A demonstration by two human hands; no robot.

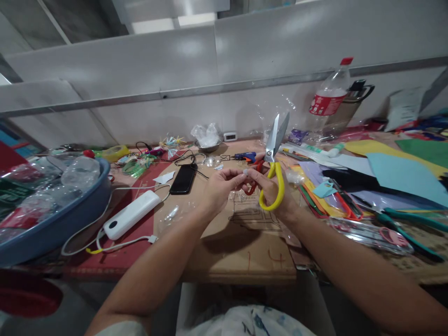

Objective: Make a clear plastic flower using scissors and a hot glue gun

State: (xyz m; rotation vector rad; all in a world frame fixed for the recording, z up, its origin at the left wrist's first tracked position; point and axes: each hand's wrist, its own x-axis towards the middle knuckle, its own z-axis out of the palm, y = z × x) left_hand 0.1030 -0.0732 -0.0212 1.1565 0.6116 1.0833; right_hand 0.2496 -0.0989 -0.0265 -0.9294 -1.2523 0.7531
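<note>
A large pair of scissors (pixel 276 139) hangs on my right hand (pixel 276 192), its blades pointing up and slightly parted. One handle loop is yellow; the other looks red and is partly hidden behind my fingers. My left hand (pixel 221 187) is closed in a pinch, its fingertips meeting those of my right hand. Whatever lies between the fingertips is too small to make out. Both hands are above a brown cardboard sheet (pixel 210 252) with line drawings and red marks. A blue-and-black tool (pixel 245 157), perhaps a glue gun, lies just behind them.
A blue basin (pixel 80 205) of plastic bottles stands at the left. Near it lie a white power strip (pixel 135 214) and a black phone (pixel 184 179). Coloured paper (pixel 409 172) and green-handled pliers (pixel 413 228) cover the right, with a red-capped bottle (pixel 329 98) behind.
</note>
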